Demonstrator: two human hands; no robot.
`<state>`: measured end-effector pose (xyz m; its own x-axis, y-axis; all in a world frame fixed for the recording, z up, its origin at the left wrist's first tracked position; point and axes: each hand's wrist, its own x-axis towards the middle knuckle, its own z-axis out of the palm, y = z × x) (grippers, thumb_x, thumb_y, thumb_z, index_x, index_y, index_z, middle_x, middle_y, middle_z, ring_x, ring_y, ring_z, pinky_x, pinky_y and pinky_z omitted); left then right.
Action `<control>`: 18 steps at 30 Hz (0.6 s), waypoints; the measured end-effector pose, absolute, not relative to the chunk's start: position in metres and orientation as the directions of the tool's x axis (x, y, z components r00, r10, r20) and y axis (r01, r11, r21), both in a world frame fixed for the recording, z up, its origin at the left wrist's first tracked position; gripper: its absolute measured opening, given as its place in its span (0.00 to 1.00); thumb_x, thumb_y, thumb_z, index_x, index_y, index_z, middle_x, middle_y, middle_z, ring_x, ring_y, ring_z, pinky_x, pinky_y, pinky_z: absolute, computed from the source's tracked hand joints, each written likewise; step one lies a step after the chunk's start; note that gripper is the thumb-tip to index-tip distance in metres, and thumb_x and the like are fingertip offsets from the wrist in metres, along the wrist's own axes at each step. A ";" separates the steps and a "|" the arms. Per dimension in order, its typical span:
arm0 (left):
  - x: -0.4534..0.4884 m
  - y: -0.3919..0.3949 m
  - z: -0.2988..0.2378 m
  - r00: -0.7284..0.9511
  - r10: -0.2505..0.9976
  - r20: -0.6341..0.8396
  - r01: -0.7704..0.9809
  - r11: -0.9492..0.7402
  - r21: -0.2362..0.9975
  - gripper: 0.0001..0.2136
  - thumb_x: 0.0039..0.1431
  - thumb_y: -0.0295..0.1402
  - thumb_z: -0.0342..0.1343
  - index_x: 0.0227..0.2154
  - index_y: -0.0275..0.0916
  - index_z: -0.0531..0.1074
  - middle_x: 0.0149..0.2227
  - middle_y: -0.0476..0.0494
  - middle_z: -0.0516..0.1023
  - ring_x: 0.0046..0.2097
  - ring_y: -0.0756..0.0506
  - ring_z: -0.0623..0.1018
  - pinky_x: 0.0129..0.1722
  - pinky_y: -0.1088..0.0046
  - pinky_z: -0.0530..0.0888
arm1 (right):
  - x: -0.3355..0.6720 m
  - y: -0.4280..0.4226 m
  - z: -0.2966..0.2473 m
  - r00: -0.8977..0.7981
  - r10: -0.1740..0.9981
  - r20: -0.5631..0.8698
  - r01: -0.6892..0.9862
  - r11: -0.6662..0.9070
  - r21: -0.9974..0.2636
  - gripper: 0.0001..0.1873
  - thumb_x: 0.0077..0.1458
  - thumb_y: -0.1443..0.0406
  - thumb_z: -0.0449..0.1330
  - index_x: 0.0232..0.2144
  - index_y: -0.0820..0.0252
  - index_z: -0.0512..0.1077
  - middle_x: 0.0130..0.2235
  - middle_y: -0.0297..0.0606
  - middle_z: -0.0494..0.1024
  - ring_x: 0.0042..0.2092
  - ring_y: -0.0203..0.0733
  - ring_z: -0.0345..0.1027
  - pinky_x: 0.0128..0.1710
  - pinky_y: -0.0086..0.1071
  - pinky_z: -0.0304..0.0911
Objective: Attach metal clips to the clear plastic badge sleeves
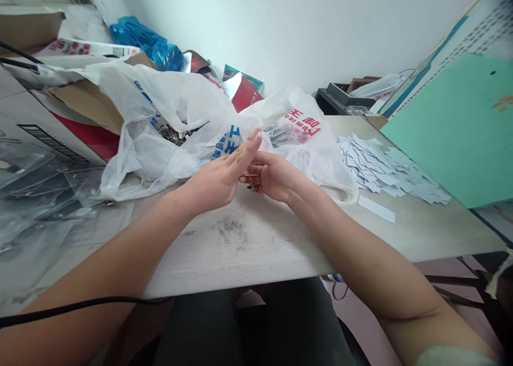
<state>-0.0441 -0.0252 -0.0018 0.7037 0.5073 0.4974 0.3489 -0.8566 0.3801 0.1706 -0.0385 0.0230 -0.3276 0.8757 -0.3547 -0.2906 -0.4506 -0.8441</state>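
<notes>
My left hand (222,181) is held over the table with its fingers stretched out flat and pressed up beside my right hand. My right hand (274,179) has its fingers curled inward, partly behind the left one. Small dark metal pieces (251,187) show just under the right fingertips; whether they are gripped or lie on the table, I cannot tell. Behind my left hand an open white plastic bag (136,157) with blue print holds a heap of small metal parts (178,133). Beyond the right hand stands another white bag (332,163) with red print and clear packets inside.
Many white paper slips (372,165) are piled to the right, with one single strip (377,209) nearer. A green board (452,136) leans at the right. Clear plastic sleeves (36,205) and a cardboard box (52,120) fill the left. A black cable (88,303) crosses the front.
</notes>
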 end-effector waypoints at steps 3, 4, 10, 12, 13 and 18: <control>-0.049 -0.019 -0.009 0.644 0.598 0.476 0.353 -0.785 0.509 0.53 0.71 0.23 0.55 0.89 0.60 0.35 0.90 0.42 0.42 0.85 0.30 0.65 0.72 0.51 0.81 | 0.171 -0.041 0.027 -0.367 0.871 -0.326 -0.300 -0.442 -0.845 0.09 0.51 0.64 0.73 0.36 0.57 0.83 0.37 0.41 0.84 0.38 0.43 0.75 0.41 0.39 0.68; -0.050 -0.018 -0.010 0.634 0.619 0.463 0.357 -0.766 0.535 0.53 0.71 0.23 0.55 0.89 0.60 0.34 0.90 0.41 0.43 0.85 0.29 0.64 0.72 0.50 0.81 | 0.171 -0.041 0.028 -0.374 0.871 -0.318 -0.304 -0.439 -0.845 0.09 0.51 0.65 0.72 0.37 0.58 0.84 0.38 0.42 0.85 0.38 0.42 0.75 0.42 0.39 0.68; -0.048 -0.014 -0.011 0.604 0.676 0.422 0.356 -0.703 0.616 0.48 0.71 0.25 0.55 0.89 0.57 0.44 0.87 0.39 0.58 0.81 0.32 0.72 0.75 0.50 0.79 | 0.172 -0.039 0.024 -0.370 0.875 -0.312 -0.325 -0.437 -0.839 0.07 0.47 0.70 0.69 0.33 0.58 0.82 0.37 0.42 0.85 0.39 0.42 0.76 0.43 0.37 0.72; -0.045 -0.016 -0.010 0.576 0.697 0.427 0.357 -0.685 0.635 0.44 0.72 0.26 0.55 0.87 0.51 0.52 0.83 0.35 0.68 0.78 0.33 0.76 0.74 0.50 0.79 | 0.172 -0.037 0.022 -0.352 0.886 -0.303 -0.333 -0.421 -0.844 0.07 0.48 0.70 0.70 0.33 0.58 0.82 0.37 0.40 0.85 0.38 0.41 0.75 0.42 0.36 0.71; -0.044 -0.016 -0.010 0.550 0.713 0.435 0.363 -0.673 0.644 0.40 0.72 0.27 0.56 0.85 0.48 0.59 0.79 0.34 0.74 0.76 0.33 0.79 0.73 0.50 0.80 | 0.172 -0.036 0.021 -0.343 0.891 -0.297 -0.341 -0.412 -0.845 0.07 0.49 0.70 0.70 0.34 0.58 0.82 0.36 0.40 0.85 0.38 0.41 0.75 0.41 0.35 0.71; -0.040 -0.019 -0.005 0.404 0.734 0.546 0.419 -0.679 0.603 0.15 0.76 0.34 0.59 0.57 0.44 0.88 0.61 0.39 0.90 0.62 0.36 0.89 0.68 0.53 0.84 | 0.174 -0.033 0.023 -0.332 0.907 -0.259 -0.379 -0.380 -0.844 0.06 0.51 0.71 0.70 0.33 0.58 0.80 0.32 0.38 0.83 0.38 0.41 0.76 0.43 0.35 0.73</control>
<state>-0.0404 -0.0191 -0.0055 0.4036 0.7338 0.5464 0.4186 -0.6792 0.6029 0.1740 -0.0329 0.0230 -0.3318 0.9070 -0.2593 -0.3791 -0.3799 -0.8438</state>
